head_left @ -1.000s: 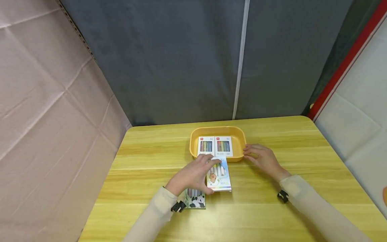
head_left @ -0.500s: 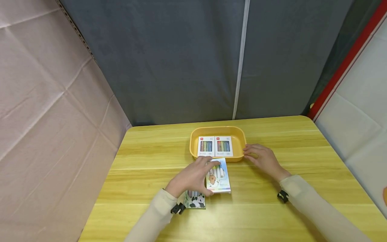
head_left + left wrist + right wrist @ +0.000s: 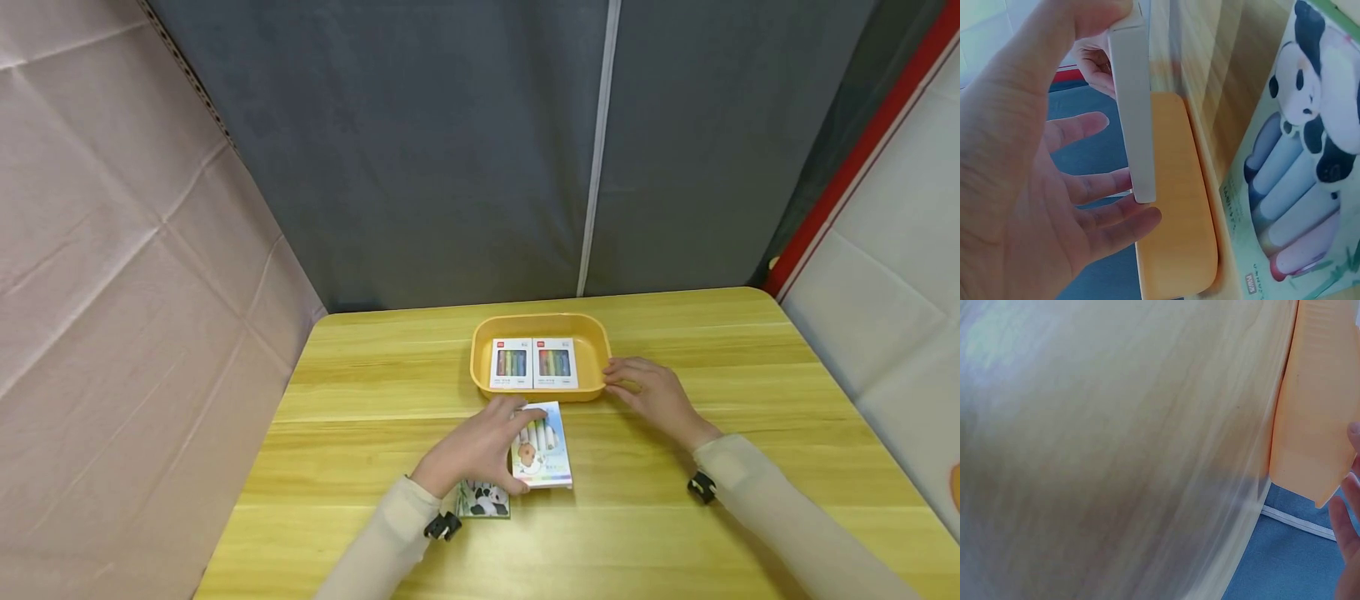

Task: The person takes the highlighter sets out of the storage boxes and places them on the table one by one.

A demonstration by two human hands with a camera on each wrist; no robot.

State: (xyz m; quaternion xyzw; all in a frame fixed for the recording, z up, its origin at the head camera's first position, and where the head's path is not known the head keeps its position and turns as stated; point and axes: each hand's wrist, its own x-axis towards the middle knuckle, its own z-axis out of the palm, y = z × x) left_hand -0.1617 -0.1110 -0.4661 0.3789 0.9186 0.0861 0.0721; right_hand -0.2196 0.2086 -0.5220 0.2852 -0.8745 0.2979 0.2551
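My left hand grips a white box of markers by its edges, thumb at the near end and fingers at the far end. The left wrist view shows this box edge-on, above the table. Just in front of it stands a yellow-orange tray, with two white boxes of coloured sticks lying side by side inside. At the tray's right end, my right hand pinches the rim. A green panda marker box lies partly hidden under my left hand and wrist; its printed front fills the left wrist view's right side.
The wood-grain table carries everything. A dark grey curtain hangs behind its far edge. Pale cloth stands along the left, and a white panel with a red border closes off the right.
My left hand has drawn the white marker box back toward me, from overlapping the tray's near rim to a small gap from it. My right hand and the tray stay put.
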